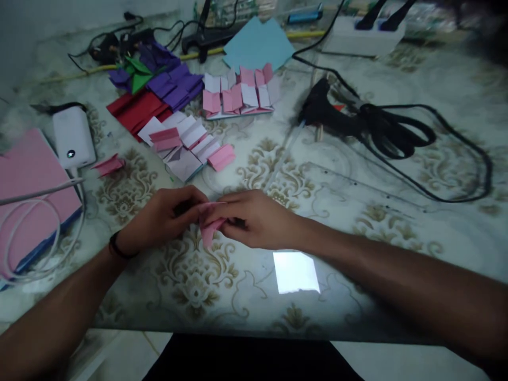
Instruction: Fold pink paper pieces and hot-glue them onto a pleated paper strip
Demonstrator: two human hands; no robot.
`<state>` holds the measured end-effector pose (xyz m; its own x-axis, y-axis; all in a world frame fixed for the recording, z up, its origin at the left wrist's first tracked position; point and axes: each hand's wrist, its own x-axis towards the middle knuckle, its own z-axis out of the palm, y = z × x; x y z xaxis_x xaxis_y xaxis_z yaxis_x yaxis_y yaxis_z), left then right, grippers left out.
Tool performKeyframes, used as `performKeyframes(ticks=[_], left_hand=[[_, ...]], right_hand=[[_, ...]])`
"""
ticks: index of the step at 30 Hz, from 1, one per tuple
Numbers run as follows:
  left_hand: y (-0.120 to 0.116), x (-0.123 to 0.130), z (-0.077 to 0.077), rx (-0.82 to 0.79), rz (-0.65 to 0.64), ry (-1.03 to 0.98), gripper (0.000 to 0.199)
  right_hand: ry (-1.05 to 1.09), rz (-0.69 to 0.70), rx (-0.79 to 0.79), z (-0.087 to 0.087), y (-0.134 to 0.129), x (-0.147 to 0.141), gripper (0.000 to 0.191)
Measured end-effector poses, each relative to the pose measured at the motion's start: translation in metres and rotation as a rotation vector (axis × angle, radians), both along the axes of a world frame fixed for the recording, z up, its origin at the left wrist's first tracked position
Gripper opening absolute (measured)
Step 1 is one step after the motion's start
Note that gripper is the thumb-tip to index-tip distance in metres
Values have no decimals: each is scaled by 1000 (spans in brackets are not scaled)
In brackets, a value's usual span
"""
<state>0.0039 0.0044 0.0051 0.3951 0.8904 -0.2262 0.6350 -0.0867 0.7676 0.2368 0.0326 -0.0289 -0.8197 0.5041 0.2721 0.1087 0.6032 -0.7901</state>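
Note:
A small folded piece of pink paper (210,228) is pinched between my two hands, just above the patterned table. My left hand (169,214) grips it from the left, its fingers closed and partly hiding it. From the right, my right hand (254,218) closes thumb and fingers on the same piece. Beyond my hands lie folded pink and white paper pieces (186,143), with another pink and white group (242,95) farther back. One crumpled-looking pink piece (109,165) rests off to the left.
Red (138,112) and purple folded papers (177,84) lie at the back left, near light blue sheets (260,43). A black glue gun (329,114) with a coiled cord sits at right, by a clear ruler (357,183). A white power bank (74,136) and pink sheets (32,180) are left.

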Motion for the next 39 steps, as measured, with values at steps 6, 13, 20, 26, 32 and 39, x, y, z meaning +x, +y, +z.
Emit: performKeyframes(ticks=[6, 13, 20, 26, 32, 39], left_hand=[[1, -3, -2, 3, 64, -11, 36], [1, -5, -5, -47, 151, -190, 37], [2, -4, -11, -14, 241, -381, 33], [0, -4, -13, -43, 276, -429, 32], [0, -6, -14, -100, 262, -409, 36], [2, 0, -7, 42, 323, -396, 31]], right_hand=[[46, -18, -27, -1, 1, -1, 25], [147, -80, -14, -2, 2, -1, 29], [109, -83, -30, 0, 2, 0, 34], [92, -76, 6, -1, 2, 1, 37], [152, -140, 36, -5, 2, -1, 33], [193, -139, -68, -1, 3, -2, 24]])
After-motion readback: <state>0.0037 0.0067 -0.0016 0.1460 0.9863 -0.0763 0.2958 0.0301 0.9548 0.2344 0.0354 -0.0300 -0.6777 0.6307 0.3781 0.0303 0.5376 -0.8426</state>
